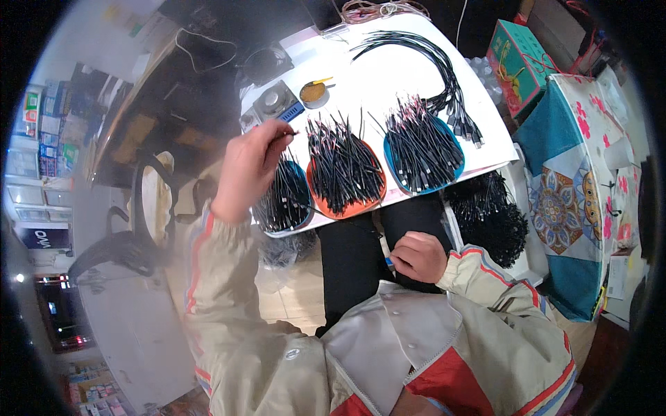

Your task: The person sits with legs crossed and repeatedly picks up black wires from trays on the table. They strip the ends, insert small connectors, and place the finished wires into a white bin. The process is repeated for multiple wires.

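Note:
My left hand (251, 166) is raised over the table's near left side, thumb and fingertips pinched on the thin end of a dark cable. Below it is a blue tray (307, 182) of black cables. Beside that, an orange tray (352, 209) and another blue tray (454, 175) hold more black cables, with bare reddish wire ends pointing away from me and metal plugs among them. Over my lap, my right hand (418, 256) is closed. A thin black cable (364, 227) runs toward it, and a small blue piece shows at its fingers; the rest is hidden.
On the white table (340, 69) stand a grey device with a round dial (276, 99) and a small round tin (314, 95) with a yellow-handled tool across it. A cable bundle (444, 66) curves at the far right. A box of black cables (489, 218) stands right of my legs.

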`<state>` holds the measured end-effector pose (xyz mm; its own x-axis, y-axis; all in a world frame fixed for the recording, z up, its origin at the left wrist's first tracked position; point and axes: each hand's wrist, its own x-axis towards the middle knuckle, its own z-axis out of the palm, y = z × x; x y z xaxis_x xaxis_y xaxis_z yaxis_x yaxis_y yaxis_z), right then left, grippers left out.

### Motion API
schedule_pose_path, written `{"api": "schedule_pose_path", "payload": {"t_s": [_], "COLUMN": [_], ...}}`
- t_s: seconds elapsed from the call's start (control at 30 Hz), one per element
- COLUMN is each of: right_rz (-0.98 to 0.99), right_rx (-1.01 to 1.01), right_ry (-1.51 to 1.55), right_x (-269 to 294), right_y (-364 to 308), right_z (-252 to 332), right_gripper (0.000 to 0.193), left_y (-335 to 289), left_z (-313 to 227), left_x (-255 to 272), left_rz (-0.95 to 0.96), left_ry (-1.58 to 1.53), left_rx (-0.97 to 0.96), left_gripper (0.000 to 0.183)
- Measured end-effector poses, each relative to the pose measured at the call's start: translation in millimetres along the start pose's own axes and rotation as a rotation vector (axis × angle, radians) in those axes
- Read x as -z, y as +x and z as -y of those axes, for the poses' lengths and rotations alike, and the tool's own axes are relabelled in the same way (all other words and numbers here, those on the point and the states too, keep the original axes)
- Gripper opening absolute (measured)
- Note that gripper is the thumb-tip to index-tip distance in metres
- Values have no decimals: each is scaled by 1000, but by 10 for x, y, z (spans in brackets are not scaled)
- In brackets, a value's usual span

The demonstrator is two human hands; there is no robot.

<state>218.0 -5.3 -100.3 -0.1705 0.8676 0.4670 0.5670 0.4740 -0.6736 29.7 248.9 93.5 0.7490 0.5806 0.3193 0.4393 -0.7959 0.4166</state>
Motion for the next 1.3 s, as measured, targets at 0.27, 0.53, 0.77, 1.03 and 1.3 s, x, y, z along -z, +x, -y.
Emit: {"api": "schedule_pose_path", "payload": {"t_s": [0.27,0.53,0.77,1.03,1.3], "right_rz": [-10,-34,-19,2,-20], "right_rx": [-5,14,14,17,10], "right_ry": [50,105,124,119,123], "right_x": [95,76,91,117,95], "right_y": [63,32,24,5,-5], "right_z": [-107,-231,-265,-267,-260], "right_gripper": [10,14,16,15,17], "left_y": [874,1124,1226,1259,1292], "left_z": [938,1342,1344,1339,1273], "left_x": [-545,-768,-851,-935,-1000], "left_rz": [233,363,473,455,481], "left_ry": [235,490,630,643,709], "left_rx": [-90,-147,-128,-174,-161], "left_gripper": [13,11,11,8,8]}}
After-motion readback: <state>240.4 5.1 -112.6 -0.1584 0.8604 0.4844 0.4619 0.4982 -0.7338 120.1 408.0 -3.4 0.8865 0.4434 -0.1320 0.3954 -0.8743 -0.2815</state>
